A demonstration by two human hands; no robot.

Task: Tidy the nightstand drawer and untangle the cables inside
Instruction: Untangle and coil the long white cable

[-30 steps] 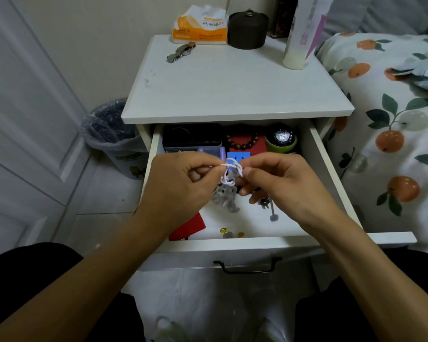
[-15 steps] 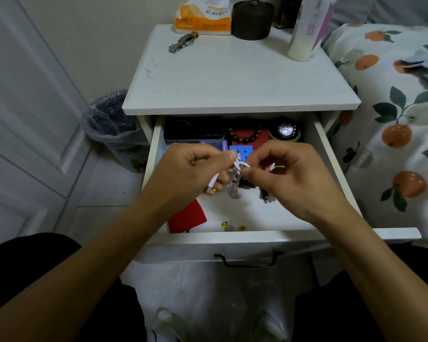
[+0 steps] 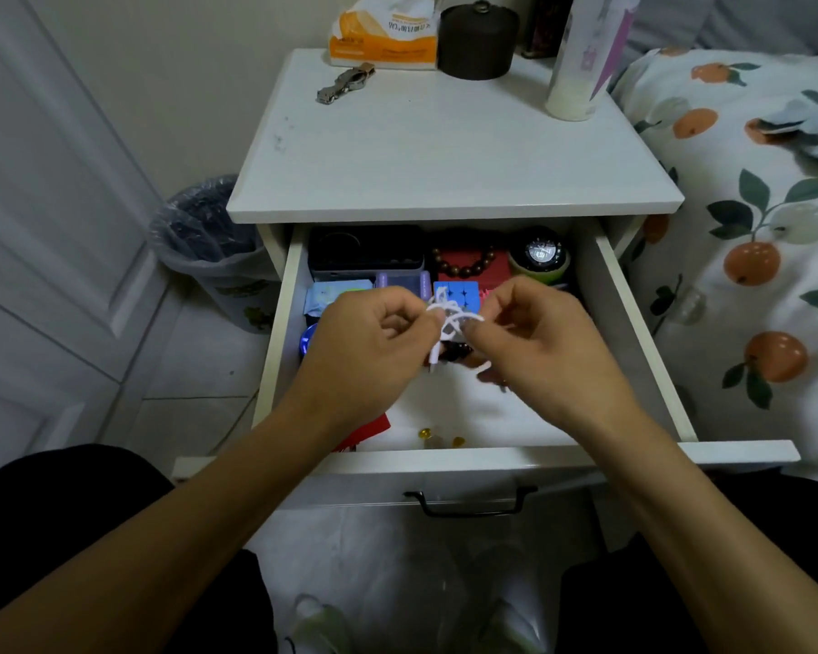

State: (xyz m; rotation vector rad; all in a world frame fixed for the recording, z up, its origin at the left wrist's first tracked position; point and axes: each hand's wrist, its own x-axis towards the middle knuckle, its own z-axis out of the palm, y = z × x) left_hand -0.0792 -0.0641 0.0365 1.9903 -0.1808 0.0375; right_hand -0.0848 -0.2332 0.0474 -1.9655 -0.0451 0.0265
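The white nightstand's drawer (image 3: pixel 501 457) stands pulled out. Over its middle I hold a tangle of thin white cable (image 3: pixel 448 318). My left hand (image 3: pixel 374 351) pinches the tangle from the left and my right hand (image 3: pixel 534 342) pinches it from the right, fingertips almost meeting. Loops of cable stick up between the fingers, and an end hangs down below them. Inside the drawer lie a black box (image 3: pixel 364 250), a bead bracelet (image 3: pixel 464 266) on something red, a small round clock (image 3: pixel 544 257), a blue cube puzzle (image 3: pixel 456 292) and a red packet (image 3: pixel 369 429).
A tissue pack (image 3: pixel 383 37), a metal watch (image 3: pixel 345 82), a dark round jar (image 3: pixel 478 40) and a tall white bottle (image 3: pixel 582 59) stand on the nightstand top (image 3: pixel 445 148). A lined bin (image 3: pixel 209 238) sits left, bedding (image 3: pixel 752 228) right. Small gold bits (image 3: pixel 440 436) lie near the drawer front.
Both hands stayed on the cable tangle over the drawer, working it. The dangling grey part seen a second ago is now gathered up, and the loops between my fingers have spread wider.
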